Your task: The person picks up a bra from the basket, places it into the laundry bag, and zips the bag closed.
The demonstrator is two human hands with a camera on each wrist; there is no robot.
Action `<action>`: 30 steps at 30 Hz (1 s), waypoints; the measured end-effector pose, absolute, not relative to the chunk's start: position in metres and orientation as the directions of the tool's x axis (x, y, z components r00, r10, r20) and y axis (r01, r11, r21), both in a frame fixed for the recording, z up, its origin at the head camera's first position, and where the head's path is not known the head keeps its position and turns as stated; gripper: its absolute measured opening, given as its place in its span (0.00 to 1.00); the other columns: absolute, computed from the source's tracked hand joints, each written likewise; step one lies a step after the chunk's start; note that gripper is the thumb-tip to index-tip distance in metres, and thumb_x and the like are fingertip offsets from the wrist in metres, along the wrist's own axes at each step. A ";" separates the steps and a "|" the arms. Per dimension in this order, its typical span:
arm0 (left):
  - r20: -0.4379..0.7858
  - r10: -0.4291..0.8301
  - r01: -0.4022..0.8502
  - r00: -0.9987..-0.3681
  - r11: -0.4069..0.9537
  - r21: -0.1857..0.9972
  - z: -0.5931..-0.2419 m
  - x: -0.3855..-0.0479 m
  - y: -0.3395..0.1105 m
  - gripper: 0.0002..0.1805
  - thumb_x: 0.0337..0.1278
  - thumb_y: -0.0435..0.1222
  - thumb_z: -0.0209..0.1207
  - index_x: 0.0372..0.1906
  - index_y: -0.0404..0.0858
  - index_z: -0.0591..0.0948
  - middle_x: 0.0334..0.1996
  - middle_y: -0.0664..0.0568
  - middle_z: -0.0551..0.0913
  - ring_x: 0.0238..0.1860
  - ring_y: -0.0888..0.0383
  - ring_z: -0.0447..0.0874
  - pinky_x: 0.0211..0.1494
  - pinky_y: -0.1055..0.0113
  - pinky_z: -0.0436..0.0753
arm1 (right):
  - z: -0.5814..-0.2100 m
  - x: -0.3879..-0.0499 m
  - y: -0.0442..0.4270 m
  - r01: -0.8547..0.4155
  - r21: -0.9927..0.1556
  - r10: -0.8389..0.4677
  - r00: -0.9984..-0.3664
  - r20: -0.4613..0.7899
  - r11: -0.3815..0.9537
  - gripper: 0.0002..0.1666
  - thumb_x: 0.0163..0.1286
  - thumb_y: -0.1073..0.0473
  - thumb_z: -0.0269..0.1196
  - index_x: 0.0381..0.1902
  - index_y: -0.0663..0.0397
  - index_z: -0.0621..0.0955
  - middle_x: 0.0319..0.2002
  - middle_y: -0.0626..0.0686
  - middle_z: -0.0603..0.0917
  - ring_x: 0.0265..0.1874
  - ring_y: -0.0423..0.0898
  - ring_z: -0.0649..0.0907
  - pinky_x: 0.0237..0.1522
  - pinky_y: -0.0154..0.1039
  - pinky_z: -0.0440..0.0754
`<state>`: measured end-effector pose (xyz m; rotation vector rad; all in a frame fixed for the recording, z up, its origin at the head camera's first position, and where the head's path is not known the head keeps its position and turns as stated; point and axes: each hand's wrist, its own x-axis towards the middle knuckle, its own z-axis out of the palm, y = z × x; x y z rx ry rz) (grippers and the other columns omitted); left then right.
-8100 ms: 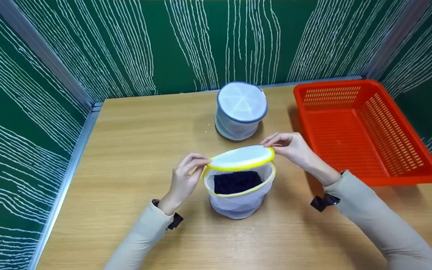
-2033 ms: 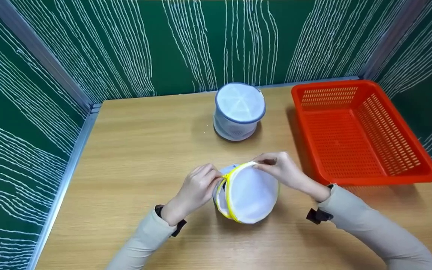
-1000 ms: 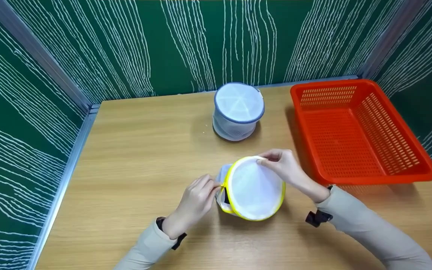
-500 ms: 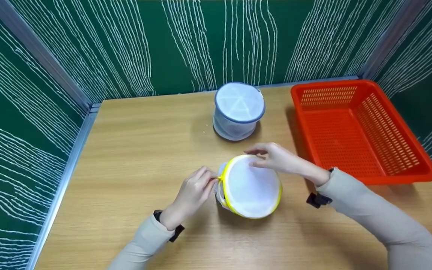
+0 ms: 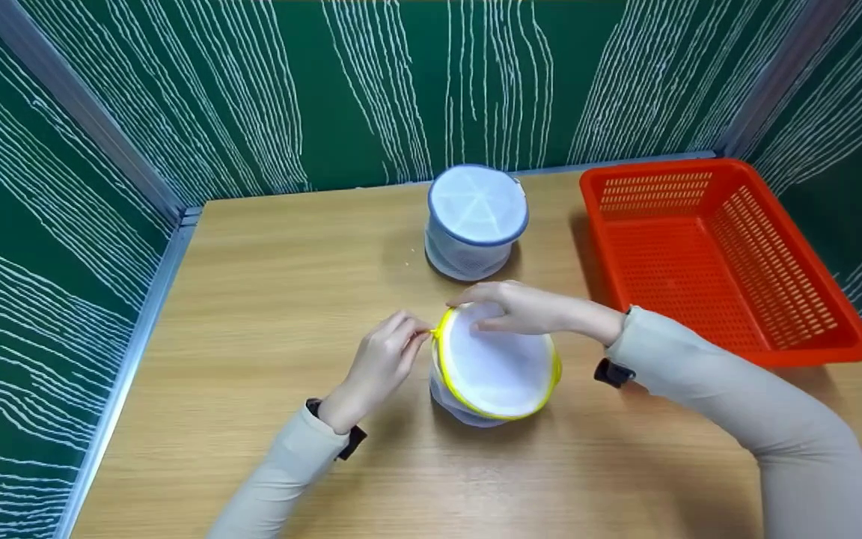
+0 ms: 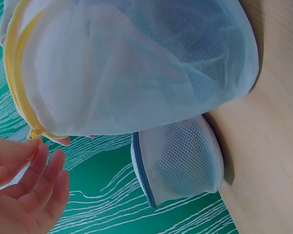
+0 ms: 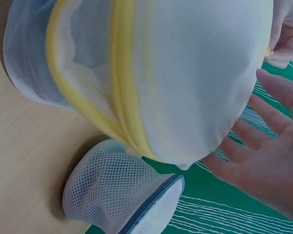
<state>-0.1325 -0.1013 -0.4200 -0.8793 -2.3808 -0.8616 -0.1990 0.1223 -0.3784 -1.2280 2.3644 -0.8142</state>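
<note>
A white mesh laundry bag (image 5: 502, 374) with a yellow zipper stands upright on the table, its round lid over the top. Between thumb and fingers my left hand (image 5: 382, 359) pinches the yellow zipper pull (image 6: 35, 134) at the lid's left edge. In the right wrist view, a gap shows between lid and yellow rim (image 7: 83, 109) on the near side. My right hand (image 5: 524, 307) lies at the lid's far edge, fingers extended and thumb over the white top. Dark contents (image 6: 200, 34) show dimly through the mesh in the left wrist view.
A second mesh laundry bag (image 5: 476, 209) with a blue-grey rim stands behind, near the back wall. At the right sits a red plastic basket (image 5: 812, 358). Green panels with white lines (image 5: 360, 90) enclose the wooden table (image 5: 289, 277).
The lid, first lifted off dark contents, now lies over the bag. Lately my left hand moved the zipper pull away from me along the rim; my right hand slid left across the lid's far edge.
</note>
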 end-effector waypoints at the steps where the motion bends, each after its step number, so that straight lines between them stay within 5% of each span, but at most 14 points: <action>1: 0.590 0.406 0.689 -0.698 0.604 0.400 -0.420 -0.133 -0.101 0.02 0.51 0.28 0.57 0.31 0.35 0.79 0.28 0.51 0.76 0.29 0.59 0.75 0.32 0.70 0.76 | -0.378 -0.200 0.121 -0.625 -0.634 -0.830 -0.555 -0.049 0.455 0.25 0.61 0.62 0.58 0.57 0.57 0.71 0.55 0.53 0.73 0.54 0.48 0.71 0.55 0.45 0.69; 20: 0.622 0.435 0.729 -0.652 0.585 0.355 -0.420 -0.135 -0.094 0.03 0.53 0.31 0.56 0.30 0.35 0.78 0.27 0.51 0.76 0.29 0.59 0.75 0.33 0.69 0.76 | -0.375 -0.200 0.110 -0.681 -0.633 -0.867 -0.498 0.033 0.367 0.11 0.56 0.68 0.61 0.40 0.62 0.81 0.36 0.55 0.83 0.35 0.45 0.80 0.39 0.36 0.79; 30: 0.649 0.470 0.769 -0.598 0.565 0.299 -0.418 -0.129 -0.096 0.02 0.51 0.30 0.58 0.29 0.34 0.77 0.26 0.50 0.76 0.28 0.57 0.75 0.33 0.67 0.75 | -0.385 -0.195 0.118 -0.702 -0.640 -0.867 -0.486 0.112 0.311 0.08 0.59 0.66 0.59 0.37 0.62 0.81 0.34 0.53 0.83 0.34 0.43 0.81 0.37 0.33 0.79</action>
